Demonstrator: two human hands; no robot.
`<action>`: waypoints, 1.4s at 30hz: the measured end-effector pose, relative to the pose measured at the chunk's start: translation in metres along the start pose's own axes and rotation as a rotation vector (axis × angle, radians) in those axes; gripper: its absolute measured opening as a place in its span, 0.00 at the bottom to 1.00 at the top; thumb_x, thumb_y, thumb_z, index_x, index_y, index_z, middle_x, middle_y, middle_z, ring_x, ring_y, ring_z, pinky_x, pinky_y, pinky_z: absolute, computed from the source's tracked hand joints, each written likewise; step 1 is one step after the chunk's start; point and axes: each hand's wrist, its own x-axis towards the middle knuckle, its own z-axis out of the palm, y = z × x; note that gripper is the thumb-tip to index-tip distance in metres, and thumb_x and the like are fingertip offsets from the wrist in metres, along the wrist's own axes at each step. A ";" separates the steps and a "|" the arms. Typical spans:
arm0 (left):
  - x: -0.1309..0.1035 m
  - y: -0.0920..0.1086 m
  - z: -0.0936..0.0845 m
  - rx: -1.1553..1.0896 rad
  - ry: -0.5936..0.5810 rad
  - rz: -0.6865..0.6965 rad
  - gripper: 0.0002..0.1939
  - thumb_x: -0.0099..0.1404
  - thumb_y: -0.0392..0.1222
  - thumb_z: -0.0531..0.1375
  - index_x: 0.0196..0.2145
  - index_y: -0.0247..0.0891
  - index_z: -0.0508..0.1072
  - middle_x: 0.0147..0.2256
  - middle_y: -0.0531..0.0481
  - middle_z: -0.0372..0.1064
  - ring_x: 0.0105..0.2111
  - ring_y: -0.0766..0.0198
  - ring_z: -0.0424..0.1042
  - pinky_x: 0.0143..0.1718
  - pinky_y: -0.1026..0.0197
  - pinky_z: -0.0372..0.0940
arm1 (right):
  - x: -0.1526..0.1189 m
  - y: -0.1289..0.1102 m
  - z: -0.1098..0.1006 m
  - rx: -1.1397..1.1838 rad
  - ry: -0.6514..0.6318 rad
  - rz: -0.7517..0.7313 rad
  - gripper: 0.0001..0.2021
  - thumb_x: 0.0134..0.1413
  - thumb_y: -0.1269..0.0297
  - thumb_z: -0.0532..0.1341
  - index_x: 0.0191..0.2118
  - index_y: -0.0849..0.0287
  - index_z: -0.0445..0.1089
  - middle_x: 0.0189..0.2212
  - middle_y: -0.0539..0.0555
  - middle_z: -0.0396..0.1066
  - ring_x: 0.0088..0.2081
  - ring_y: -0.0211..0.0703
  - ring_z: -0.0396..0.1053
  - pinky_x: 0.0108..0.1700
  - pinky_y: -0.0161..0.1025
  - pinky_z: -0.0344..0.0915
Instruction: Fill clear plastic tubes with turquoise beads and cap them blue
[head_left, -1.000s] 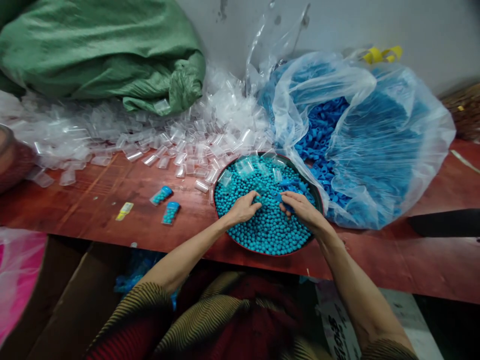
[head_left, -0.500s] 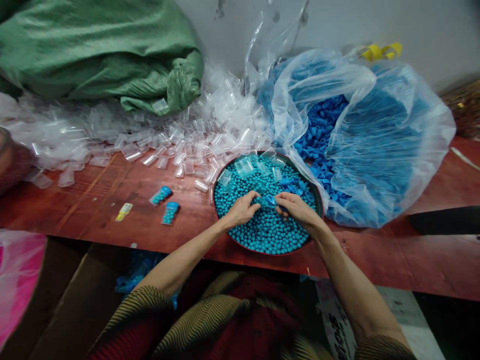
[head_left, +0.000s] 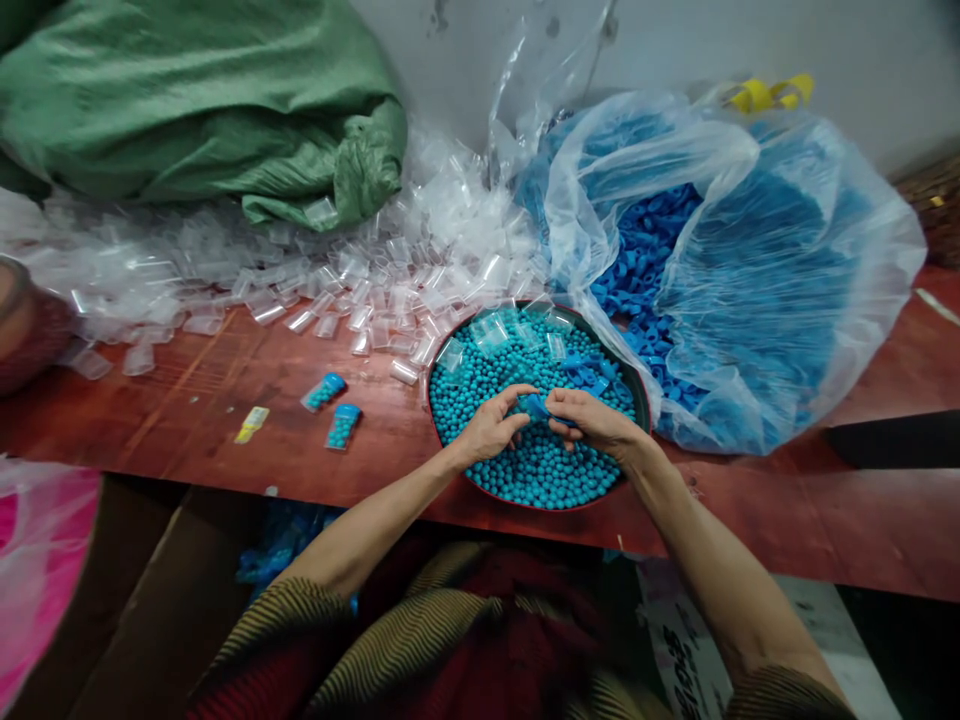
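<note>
Over a round basin (head_left: 430,400) full of turquoise beads (head_left: 547,480), my two hands meet. My left hand (head_left: 493,428) is closed, thumb and fingers around a small clear plastic container, mostly hidden by the fingers. My right hand (head_left: 592,420) pinches a blue plastic cap (head_left: 537,406) at the container's end; whether it is seated I cannot tell. Several clear containers (head_left: 491,335) and blue caps (head_left: 589,372) lie on the beads. Left of the basin, two capped containers of beads, one tilted (head_left: 324,392) and one nearer (head_left: 343,427), rest on the red table (head_left: 285,470).
Loose clear containers (head_left: 352,280) are heaped along the back, below a green sack (head_left: 202,110). Right of the basin stands an open plastic bag (head_left: 795,270) of blue caps. A yellow-and-clear piece (head_left: 251,425) lies on the left. A dark bar (head_left: 900,440) juts in from the right.
My hands have drawn closer together, and the blue cap now sits against the container in my left hand. The view has shifted slightly.
</note>
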 end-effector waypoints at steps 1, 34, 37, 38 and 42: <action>0.000 0.000 0.001 0.003 0.011 -0.009 0.22 0.59 0.39 0.54 0.52 0.40 0.61 0.26 0.56 0.59 0.19 0.73 0.62 0.18 0.70 0.60 | 0.000 0.000 0.000 -0.004 -0.008 0.009 0.19 0.41 0.50 0.65 0.27 0.57 0.57 0.12 0.38 0.56 0.12 0.25 0.45 0.16 0.28 0.59; -0.002 0.003 0.007 -0.149 0.175 0.064 0.29 0.60 0.44 0.56 0.58 0.37 0.58 0.33 0.52 0.66 0.29 0.68 0.63 0.33 0.64 0.62 | 0.003 0.026 0.046 -1.130 0.609 -0.560 0.39 0.49 0.51 0.60 0.62 0.67 0.48 0.52 0.72 0.62 0.46 0.62 0.69 0.40 0.53 0.69; -0.004 0.007 0.009 -0.123 0.165 0.088 0.27 0.59 0.42 0.56 0.56 0.36 0.59 0.37 0.50 0.67 0.34 0.65 0.65 0.38 0.63 0.62 | 0.006 0.028 0.049 -1.147 0.642 -0.592 0.36 0.49 0.52 0.59 0.60 0.66 0.51 0.46 0.68 0.65 0.41 0.58 0.70 0.35 0.49 0.70; -0.005 0.009 0.009 -0.115 0.172 0.083 0.25 0.59 0.42 0.56 0.54 0.36 0.61 0.37 0.50 0.67 0.35 0.65 0.65 0.39 0.63 0.62 | 0.006 0.029 0.050 -1.141 0.648 -0.616 0.35 0.49 0.53 0.59 0.60 0.66 0.52 0.45 0.67 0.66 0.41 0.58 0.70 0.34 0.48 0.70; -0.010 0.015 0.014 -0.123 0.227 0.032 0.17 0.60 0.41 0.55 0.47 0.37 0.65 0.29 0.53 0.63 0.28 0.68 0.63 0.33 0.65 0.61 | 0.007 0.032 0.058 -1.114 0.722 -0.659 0.33 0.49 0.52 0.58 0.57 0.68 0.54 0.41 0.67 0.66 0.40 0.58 0.69 0.34 0.48 0.70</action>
